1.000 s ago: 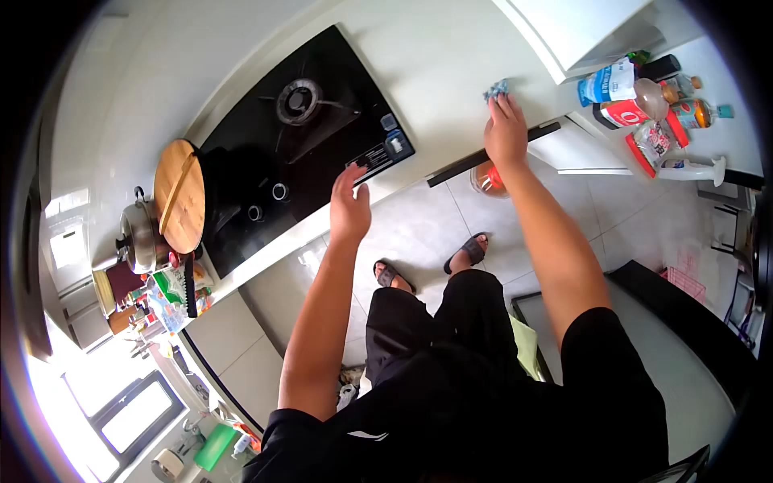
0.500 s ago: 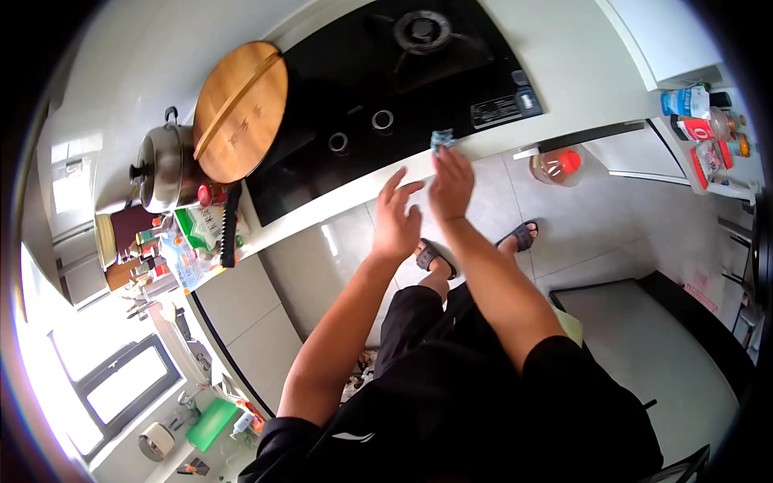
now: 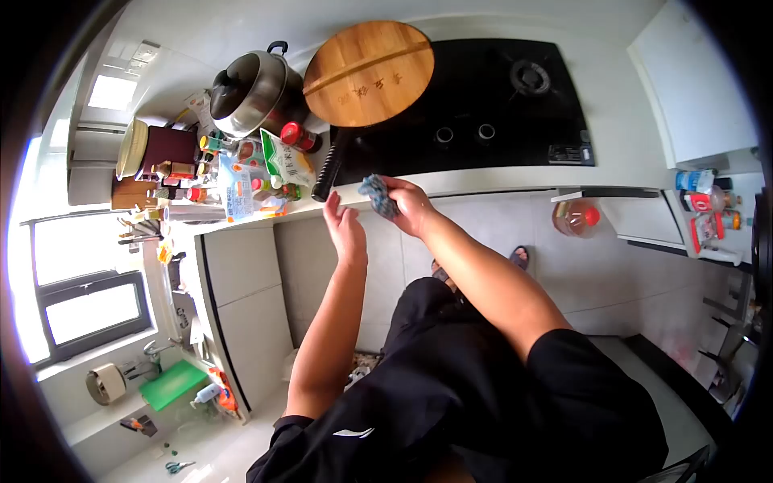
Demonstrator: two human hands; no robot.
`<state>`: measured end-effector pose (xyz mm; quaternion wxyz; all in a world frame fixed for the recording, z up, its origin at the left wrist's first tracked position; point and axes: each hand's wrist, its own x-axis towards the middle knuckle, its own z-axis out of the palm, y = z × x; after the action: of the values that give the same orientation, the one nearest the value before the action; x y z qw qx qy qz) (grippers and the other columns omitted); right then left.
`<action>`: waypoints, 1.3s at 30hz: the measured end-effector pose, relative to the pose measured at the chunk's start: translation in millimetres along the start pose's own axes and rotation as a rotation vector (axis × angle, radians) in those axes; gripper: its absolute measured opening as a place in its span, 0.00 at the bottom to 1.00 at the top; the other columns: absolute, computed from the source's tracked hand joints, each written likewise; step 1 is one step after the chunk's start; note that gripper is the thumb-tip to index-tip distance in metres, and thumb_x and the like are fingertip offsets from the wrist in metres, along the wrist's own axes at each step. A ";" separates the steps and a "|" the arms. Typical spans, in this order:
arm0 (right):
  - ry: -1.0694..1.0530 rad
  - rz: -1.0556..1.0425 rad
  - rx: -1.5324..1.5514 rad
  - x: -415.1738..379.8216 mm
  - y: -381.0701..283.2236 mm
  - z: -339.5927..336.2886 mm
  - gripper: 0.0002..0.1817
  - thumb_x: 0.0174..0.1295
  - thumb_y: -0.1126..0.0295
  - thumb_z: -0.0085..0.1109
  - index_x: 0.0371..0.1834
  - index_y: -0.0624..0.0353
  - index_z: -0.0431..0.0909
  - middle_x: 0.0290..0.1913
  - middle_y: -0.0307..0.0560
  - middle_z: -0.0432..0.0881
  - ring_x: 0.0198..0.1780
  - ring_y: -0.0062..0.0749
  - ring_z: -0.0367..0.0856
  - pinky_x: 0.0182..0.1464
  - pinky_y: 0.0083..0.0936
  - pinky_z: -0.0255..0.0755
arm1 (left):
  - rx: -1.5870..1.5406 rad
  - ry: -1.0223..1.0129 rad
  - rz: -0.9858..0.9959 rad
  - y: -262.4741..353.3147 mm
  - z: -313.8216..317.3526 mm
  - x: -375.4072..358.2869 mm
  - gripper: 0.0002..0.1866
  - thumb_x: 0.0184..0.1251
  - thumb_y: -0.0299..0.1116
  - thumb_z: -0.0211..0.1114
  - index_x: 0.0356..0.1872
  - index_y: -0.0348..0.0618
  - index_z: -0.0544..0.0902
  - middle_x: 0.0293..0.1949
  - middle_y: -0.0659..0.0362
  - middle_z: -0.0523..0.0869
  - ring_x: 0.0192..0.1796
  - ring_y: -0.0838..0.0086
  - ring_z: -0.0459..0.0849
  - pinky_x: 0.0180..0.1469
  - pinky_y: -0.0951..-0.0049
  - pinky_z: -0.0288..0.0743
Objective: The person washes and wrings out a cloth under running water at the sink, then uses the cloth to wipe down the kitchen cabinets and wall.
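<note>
My right hand [image 3: 411,207] grips a crumpled blue-grey cloth [image 3: 377,196] at the counter's front edge. Close by on the left, my left hand [image 3: 346,231] is held up with its fingers apart and nothing in it. Just above that hand is the black handle [image 3: 326,173] of a pan, which sticks out over the counter edge. A round wooden lid [image 3: 370,76] covers the pan. Behind the hands lies the black glass gas stove [image 3: 499,117], with two knobs and a burner showing.
Left of the pan stand a steel pot [image 3: 250,92], a red-capped jar [image 3: 299,137], a green-and-white bag [image 3: 287,161] and several bottles. A jug with a red cap [image 3: 574,217] is on the floor by an open cabinet door [image 3: 644,217]. A green board [image 3: 173,385] lies near the sink.
The view has swung toward the left side of the counter. Both hands have moved left along the stove's front edge, the cloth still in my right hand, to near the pan handle.
</note>
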<state>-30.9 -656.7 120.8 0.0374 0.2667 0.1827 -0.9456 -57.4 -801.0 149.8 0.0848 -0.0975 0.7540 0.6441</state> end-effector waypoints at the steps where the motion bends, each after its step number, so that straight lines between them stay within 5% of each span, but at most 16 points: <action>1: 0.010 0.009 -0.059 -18.1 -10.5 -0.8 0.19 0.72 0.81 0.46 0.60 0.60 0.82 0.52 0.45 0.88 0.48 0.31 0.87 0.50 0.31 0.83 | -0.045 -0.072 -0.128 14.0 14.3 -7.1 0.32 0.69 0.24 0.55 0.76 0.46 0.70 0.68 0.58 0.76 0.60 0.71 0.79 0.63 0.66 0.73; 3: 0.138 -0.111 -0.319 -34.2 -18.9 -18.6 0.15 0.71 0.79 0.48 0.55 0.60 0.82 0.45 0.43 0.87 0.44 0.29 0.85 0.44 0.29 0.82 | -0.199 -0.437 -0.356 17.8 36.7 -13.0 0.30 0.71 0.27 0.55 0.76 0.48 0.72 0.61 0.57 0.83 0.58 0.71 0.81 0.60 0.62 0.78; 5: 0.397 -0.299 -0.558 -48.3 -38.4 -33.8 0.11 0.70 0.75 0.52 0.51 0.59 0.81 0.41 0.42 0.85 0.39 0.29 0.84 0.39 0.27 0.81 | -0.061 -0.604 -0.254 14.4 75.9 -29.5 0.26 0.71 0.24 0.57 0.70 0.45 0.79 0.56 0.56 0.86 0.56 0.70 0.83 0.62 0.63 0.78; 7: 0.500 -0.346 -0.183 -70.2 -67.0 -35.1 0.09 0.70 0.78 0.53 0.47 0.57 0.83 0.38 0.40 0.85 0.37 0.28 0.85 0.36 0.27 0.80 | -0.075 -0.723 -0.023 -9.1 115.2 -44.2 0.23 0.71 0.21 0.58 0.65 0.41 0.85 0.60 0.54 0.88 0.62 0.68 0.84 0.67 0.65 0.76; 9: 0.429 -0.195 -0.063 -77.8 -100.6 -64.5 0.07 0.75 0.73 0.55 0.50 0.54 0.82 0.39 0.40 0.84 0.39 0.27 0.84 0.41 0.27 0.82 | 0.314 -0.718 0.341 16.3 142.1 -66.1 0.21 0.75 0.22 0.60 0.67 0.36 0.82 0.73 0.47 0.80 0.73 0.65 0.80 0.72 0.68 0.73; 13: 0.503 -0.298 -0.086 -116.9 -167.3 -57.9 0.03 0.75 0.70 0.58 0.46 0.51 0.81 0.35 0.35 0.84 0.32 0.23 0.82 0.30 0.23 0.73 | 0.196 -0.682 0.624 55.5 204.2 -95.1 0.19 0.71 0.21 0.68 0.63 0.36 0.84 0.63 0.51 0.87 0.61 0.68 0.88 0.61 0.69 0.82; 17: 0.315 -0.266 -0.086 -139.5 -233.6 -78.0 0.04 0.71 0.67 0.64 0.45 0.49 0.86 0.33 0.34 0.82 0.28 0.21 0.78 0.30 0.22 0.71 | -0.263 -0.591 0.044 93.3 261.5 -104.8 0.13 0.73 0.19 0.67 0.55 0.34 0.86 0.48 0.58 0.90 0.46 0.77 0.87 0.52 0.77 0.81; 21: 0.640 -0.425 -0.429 -150.4 -267.2 -96.3 0.07 0.69 0.67 0.64 0.47 0.51 0.87 0.36 0.37 0.85 0.34 0.27 0.84 0.33 0.26 0.76 | -0.328 -0.585 0.081 121.0 296.3 -125.3 0.11 0.73 0.19 0.66 0.54 0.34 0.86 0.51 0.58 0.89 0.49 0.78 0.87 0.54 0.77 0.81; 23: 0.515 -0.715 -0.811 -126.4 -271.8 -137.7 0.08 0.70 0.69 0.59 0.48 0.54 0.85 0.39 0.42 0.85 0.37 0.32 0.84 0.40 0.29 0.79 | -0.346 -0.747 0.207 124.6 309.5 -141.1 0.12 0.73 0.19 0.66 0.54 0.37 0.86 0.52 0.59 0.89 0.49 0.78 0.86 0.55 0.76 0.81; 25: 0.119 -0.581 -0.183 -107.5 -287.5 -168.7 0.09 0.71 0.68 0.57 0.48 0.56 0.85 0.43 0.43 0.86 0.42 0.32 0.86 0.46 0.30 0.81 | 0.126 -0.831 0.766 129.9 311.6 -151.4 0.16 0.69 0.21 0.69 0.57 0.42 0.87 0.52 0.54 0.90 0.57 0.67 0.87 0.59 0.71 0.82; 27: -0.140 -0.424 0.156 -96.6 -300.4 -185.0 0.10 0.72 0.67 0.55 0.48 0.58 0.84 0.47 0.45 0.87 0.47 0.32 0.87 0.51 0.31 0.83 | 0.430 -0.740 1.076 139.6 314.2 -160.5 0.16 0.65 0.23 0.71 0.54 0.43 0.89 0.53 0.49 0.89 0.58 0.56 0.87 0.59 0.66 0.83; 29: 0.307 -0.421 -0.227 -102.9 -304.9 -168.5 0.09 0.72 0.65 0.57 0.45 0.58 0.83 0.48 0.45 0.87 0.47 0.28 0.85 0.49 0.29 0.81 | 0.430 -0.739 1.038 139.9 321.7 -154.0 0.14 0.64 0.24 0.70 0.51 0.43 0.90 0.53 0.47 0.89 0.57 0.49 0.87 0.58 0.61 0.84; 31: 0.283 -0.677 -0.801 -66.0 -304.4 -224.3 0.09 0.72 0.67 0.57 0.49 0.56 0.83 0.46 0.41 0.87 0.42 0.29 0.83 0.43 0.29 0.78 | 0.358 -0.724 1.014 131.9 326.9 -145.5 0.12 0.66 0.23 0.69 0.50 0.41 0.90 0.52 0.48 0.91 0.55 0.51 0.89 0.54 0.61 0.85; 33: 0.407 -0.344 -0.234 -122.0 -326.2 -170.3 0.12 0.73 0.68 0.58 0.55 0.52 0.83 0.43 0.38 0.86 0.39 0.27 0.82 0.40 0.27 0.75 | 0.292 -0.660 0.932 118.3 333.4 -136.7 0.10 0.69 0.22 0.68 0.49 0.38 0.89 0.50 0.48 0.91 0.52 0.56 0.91 0.51 0.64 0.86; 35: 0.580 -0.414 -0.492 -152.8 -330.3 -139.5 0.10 0.71 0.62 0.60 0.38 0.54 0.86 0.33 0.36 0.84 0.32 0.18 0.80 0.34 0.24 0.71 | 0.234 -0.604 0.768 124.8 336.9 -140.6 0.10 0.70 0.22 0.67 0.50 0.38 0.89 0.52 0.47 0.90 0.51 0.59 0.91 0.50 0.66 0.86; 39: 0.598 -0.554 -0.776 -190.6 -349.1 -157.1 0.15 0.71 0.58 0.64 0.35 0.59 0.87 0.30 0.36 0.86 0.30 0.20 0.80 0.35 0.22 0.74 | 0.161 -0.559 0.739 109.5 360.8 -122.0 0.11 0.72 0.23 0.66 0.52 0.38 0.89 0.57 0.46 0.89 0.56 0.55 0.89 0.56 0.64 0.84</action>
<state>150.4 -279.5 208.9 -0.1704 0.4320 0.5831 -0.6666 33.3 -423.4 229.1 0.0569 0.3616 0.7339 0.5722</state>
